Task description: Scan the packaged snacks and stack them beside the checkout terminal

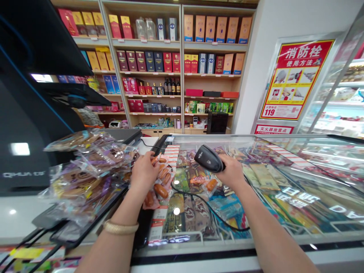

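My right hand (pixel 231 172) is wrapped round the handle of a black barcode scanner (pixel 209 158), held over the glass top (pixel 196 141) of a freezer with its head toward the left. My left hand (pixel 146 168) has its fingers curled on a small clear-wrapped sausage (pixel 155 161) at the freezer's left edge. Several more wrapped sausages (pixel 161 190) lie beside and below that hand. Below the scanner, apart from the others, rests a single wrapped sausage (pixel 211 185) with a red-printed packet (pixel 197 179) by it. The scanner's cable (pixel 199 198) loops across the glass.
Left of my left hand is a pile of clear bags with brown food (pixel 93 170). A dark checkout machine (pixel 25 151) stands at the far left. Ice-cream packets (pixel 196 214) show through the glass. Behind are shelves of boxes (pixel 146 62) and a red fire-hydrant poster (pixel 297 79).
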Demonstrator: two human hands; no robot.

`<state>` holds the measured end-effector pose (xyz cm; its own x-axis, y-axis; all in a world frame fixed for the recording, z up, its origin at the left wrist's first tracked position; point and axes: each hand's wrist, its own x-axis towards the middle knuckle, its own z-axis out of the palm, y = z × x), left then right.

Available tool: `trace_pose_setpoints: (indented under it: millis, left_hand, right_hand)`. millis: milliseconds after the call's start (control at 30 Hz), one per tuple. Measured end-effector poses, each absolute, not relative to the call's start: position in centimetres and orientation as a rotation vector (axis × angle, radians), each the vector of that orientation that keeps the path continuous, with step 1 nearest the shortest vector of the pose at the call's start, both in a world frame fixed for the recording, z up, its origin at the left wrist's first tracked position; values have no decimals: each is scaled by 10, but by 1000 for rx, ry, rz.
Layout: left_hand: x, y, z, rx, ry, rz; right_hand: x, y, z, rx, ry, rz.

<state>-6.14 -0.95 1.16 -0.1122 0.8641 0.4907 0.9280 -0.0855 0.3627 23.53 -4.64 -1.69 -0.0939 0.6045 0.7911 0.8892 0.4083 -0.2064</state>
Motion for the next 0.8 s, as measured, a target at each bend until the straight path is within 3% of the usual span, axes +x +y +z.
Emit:
trace_pose_setpoints:
  millis: [100, 200, 800]
  left_hand:
    - [-58, -5, 9, -2109, -1835, -1421]
    - [-54, -1, 3, -2275, -1643, -1589]
    - [-42, -7, -1, -2631, -1453, -1508]
  right_hand:
    - [234, -48, -15, -1263, -1843, -383]
    - [232, -50, -13, -1228, -1925, -309]
    - [222, -57, -3, -1336, -2122, -208]
